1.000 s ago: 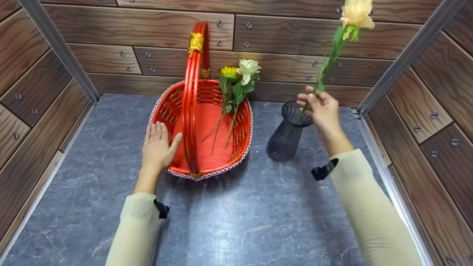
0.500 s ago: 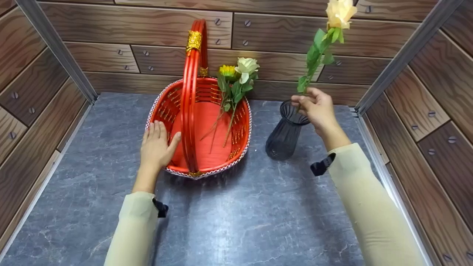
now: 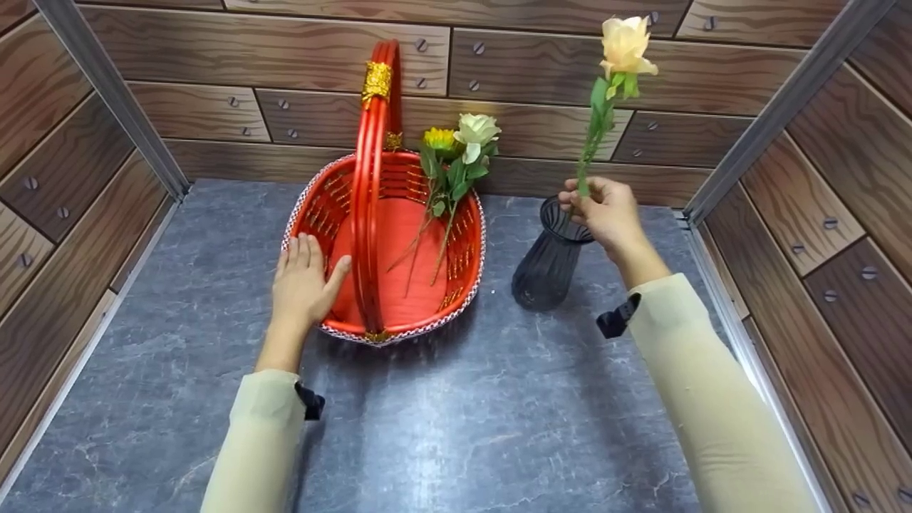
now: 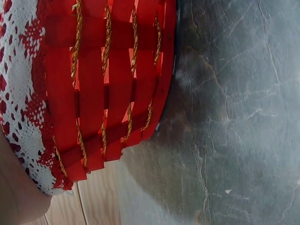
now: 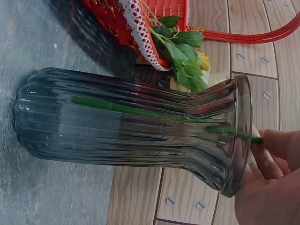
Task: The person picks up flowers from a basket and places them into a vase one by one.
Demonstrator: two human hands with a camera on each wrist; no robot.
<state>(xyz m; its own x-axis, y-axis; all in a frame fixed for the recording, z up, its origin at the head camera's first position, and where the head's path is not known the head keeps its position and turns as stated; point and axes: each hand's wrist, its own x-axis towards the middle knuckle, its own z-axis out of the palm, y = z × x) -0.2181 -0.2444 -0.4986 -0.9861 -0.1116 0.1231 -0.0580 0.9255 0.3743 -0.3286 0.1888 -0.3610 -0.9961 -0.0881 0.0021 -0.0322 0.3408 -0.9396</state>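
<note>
My right hand pinches the green stem of a pale peach rose just above the mouth of a dark ribbed glass vase. In the right wrist view the lower stem runs down inside the vase, its end above the base. The bloom stands upright over my fingers. My left hand rests with straight fingers on the left rim of a red woven basket. The left wrist view shows the basket's slatted side and white lace trim, with part of the hand at the edge.
A white rose and a yellow flower lean against the basket's right back rim, stems inside. The tall red basket handle arches above it. Wood-patterned walls enclose the grey marbled surface at the back and sides.
My right hand has moved left and slightly down, bringing the peach rose lower, with its stem going into the vase. The left hand and basket stay in place.
</note>
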